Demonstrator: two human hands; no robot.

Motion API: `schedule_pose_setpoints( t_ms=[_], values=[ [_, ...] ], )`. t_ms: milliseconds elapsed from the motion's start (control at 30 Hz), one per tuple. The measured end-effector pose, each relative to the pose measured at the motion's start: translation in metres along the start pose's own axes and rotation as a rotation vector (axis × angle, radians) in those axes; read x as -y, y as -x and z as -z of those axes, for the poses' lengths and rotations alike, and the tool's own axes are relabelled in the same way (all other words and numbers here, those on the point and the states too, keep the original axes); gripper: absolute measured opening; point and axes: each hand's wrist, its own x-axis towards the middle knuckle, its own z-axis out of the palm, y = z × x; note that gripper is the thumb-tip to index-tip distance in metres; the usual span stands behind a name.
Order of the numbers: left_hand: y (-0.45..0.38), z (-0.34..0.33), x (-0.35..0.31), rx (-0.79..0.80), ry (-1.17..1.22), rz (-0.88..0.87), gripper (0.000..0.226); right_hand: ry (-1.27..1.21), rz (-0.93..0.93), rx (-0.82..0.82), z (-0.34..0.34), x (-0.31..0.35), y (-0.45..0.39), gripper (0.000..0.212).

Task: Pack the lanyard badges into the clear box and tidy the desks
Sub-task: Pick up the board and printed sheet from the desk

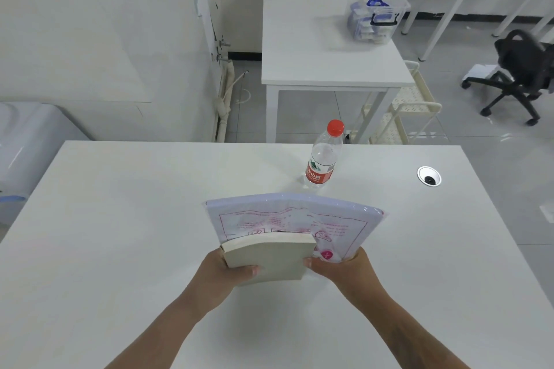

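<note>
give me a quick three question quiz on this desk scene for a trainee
1. True or false: the water bottle lies on its side.
2. Which desk holds the clear box? A) the near desk B) the far desk
3. What do the left hand and right hand hold together?

Key
1. False: it stands upright on the near desk, cap on.
2. B
3. A book stacked against a plastic-wrapped packet, raised off the desk.
</note>
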Motion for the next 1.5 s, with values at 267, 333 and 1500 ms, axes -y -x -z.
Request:
schedule_pose_setpoints(
  t_ms=[267,333,1500],
  values=[
    [-0.006,0.0,-0.002,-0.048,-0.014,0.041,0.048,-0.003,-0.035,-0.056,-0.003,-0.002,-0.004,0.034],
    [-0.007,-0.001,-0.004,-0.072,-0.029,0.051,0.044,0.025,-0.034,-0.074,-0.005,0.002,-0.003,0.029],
    [0.098,-0.1,-0.154,-0.038,0.177,-0.078,0.033,0.063,0.188,-0.215,0.076,0.136,0.108,0.029]
  ],
)
